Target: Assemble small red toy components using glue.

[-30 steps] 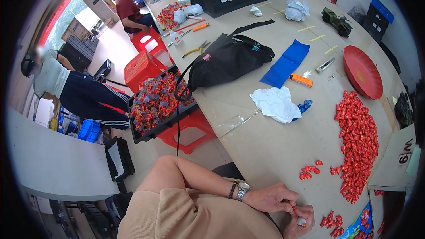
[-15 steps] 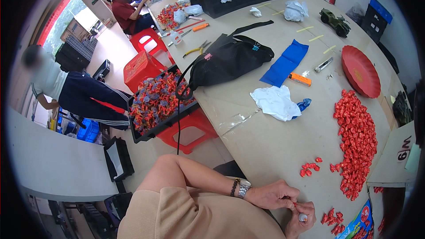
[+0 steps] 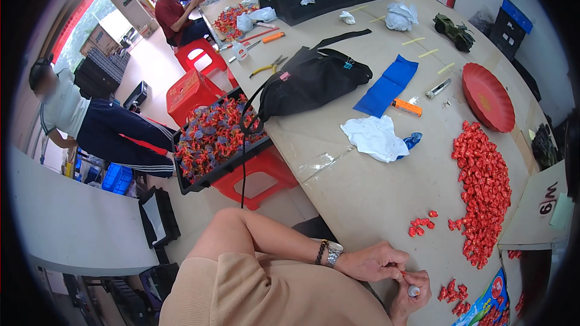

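My left hand [image 3: 376, 262], with a watch and a dark bead bracelet at its wrist, is closed in a pinch on a small red piece [image 3: 403, 272], mostly hidden by the fingers. Against it, fingertips nearly meeting, my right hand [image 3: 412, 299] is wrapped round a small white bottle-like thing [image 3: 413, 291]; only its rounded white end shows. Several small glossy red figures [image 3: 421, 226] lie just beyond the hands. More red figures [image 3: 453, 293] are to the right, beside a blue printed packet [image 3: 490, 302]. A large heap of red figures [image 3: 483, 187] spreads farther out.
A red scalloped plate [image 3: 488, 98], a white cloth [image 3: 376, 139], an orange-labelled stick [image 3: 407, 107], a blue strip [image 3: 386, 86] and a black bag [image 3: 317, 81] lie on the table. A black crate of red and purple pieces [image 3: 214, 139] stands left. Two people are beyond.
The view has shifted very slightly. My hands stay together in almost the same pose, and the red figures on the table lie as before.
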Action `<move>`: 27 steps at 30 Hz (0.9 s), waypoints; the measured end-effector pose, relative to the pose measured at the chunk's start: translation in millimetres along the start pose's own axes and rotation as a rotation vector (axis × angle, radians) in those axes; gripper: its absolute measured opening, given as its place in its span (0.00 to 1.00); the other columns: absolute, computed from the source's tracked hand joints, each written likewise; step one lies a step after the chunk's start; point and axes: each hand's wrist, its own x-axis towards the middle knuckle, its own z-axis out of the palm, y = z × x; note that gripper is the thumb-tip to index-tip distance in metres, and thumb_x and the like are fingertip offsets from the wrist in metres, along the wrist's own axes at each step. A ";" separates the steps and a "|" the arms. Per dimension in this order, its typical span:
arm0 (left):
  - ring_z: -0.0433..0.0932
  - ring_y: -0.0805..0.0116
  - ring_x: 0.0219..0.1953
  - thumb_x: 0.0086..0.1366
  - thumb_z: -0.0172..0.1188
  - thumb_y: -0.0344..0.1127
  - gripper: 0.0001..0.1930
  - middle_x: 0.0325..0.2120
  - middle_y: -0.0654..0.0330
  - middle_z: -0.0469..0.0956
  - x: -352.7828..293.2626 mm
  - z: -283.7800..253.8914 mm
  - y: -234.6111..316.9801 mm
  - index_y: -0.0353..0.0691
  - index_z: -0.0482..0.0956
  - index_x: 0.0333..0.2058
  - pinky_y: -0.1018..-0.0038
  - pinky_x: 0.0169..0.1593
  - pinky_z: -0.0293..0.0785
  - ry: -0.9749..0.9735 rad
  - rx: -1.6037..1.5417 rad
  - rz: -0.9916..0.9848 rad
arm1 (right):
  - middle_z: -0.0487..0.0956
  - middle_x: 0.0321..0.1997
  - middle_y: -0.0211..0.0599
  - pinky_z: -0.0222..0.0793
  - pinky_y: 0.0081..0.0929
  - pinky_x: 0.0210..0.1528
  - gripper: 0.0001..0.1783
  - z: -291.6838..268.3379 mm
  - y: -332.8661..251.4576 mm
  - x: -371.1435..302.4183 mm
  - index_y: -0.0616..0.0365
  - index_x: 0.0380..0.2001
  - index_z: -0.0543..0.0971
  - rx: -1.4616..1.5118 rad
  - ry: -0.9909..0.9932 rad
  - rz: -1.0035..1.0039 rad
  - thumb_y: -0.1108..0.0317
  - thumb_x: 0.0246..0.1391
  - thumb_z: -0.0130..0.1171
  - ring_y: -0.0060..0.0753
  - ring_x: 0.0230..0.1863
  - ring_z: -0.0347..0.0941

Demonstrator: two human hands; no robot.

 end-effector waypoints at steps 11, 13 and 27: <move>0.64 0.71 0.17 0.62 0.57 0.26 0.08 0.16 0.57 0.70 -1.0 1.2 -6.0 0.33 0.68 0.26 0.74 0.22 0.58 -0.002 0.024 0.012 | 0.75 0.24 0.39 0.65 0.23 0.28 0.15 -1.6 1.0 -1.9 0.61 0.23 0.71 -0.024 -0.006 -0.001 0.87 0.35 0.66 0.32 0.25 0.69; 0.64 0.71 0.17 0.62 0.57 0.26 0.08 0.16 0.57 0.70 -1.0 0.3 -4.8 0.33 0.68 0.26 0.74 0.22 0.58 -0.003 0.022 0.011 | 0.75 0.24 0.39 0.65 0.23 0.28 0.15 -1.4 1.5 -2.0 0.61 0.23 0.71 -0.025 -0.006 -0.004 0.87 0.35 0.66 0.32 0.25 0.69; 0.64 0.73 0.17 0.62 0.57 0.26 0.09 0.16 0.58 0.70 -2.1 2.8 -9.9 0.33 0.67 0.25 0.75 0.22 0.59 0.023 0.018 0.023 | 0.75 0.23 0.39 0.65 0.23 0.27 0.15 1.3 -1.7 0.0 0.61 0.23 0.72 -0.034 0.006 -0.043 0.88 0.35 0.66 0.32 0.24 0.69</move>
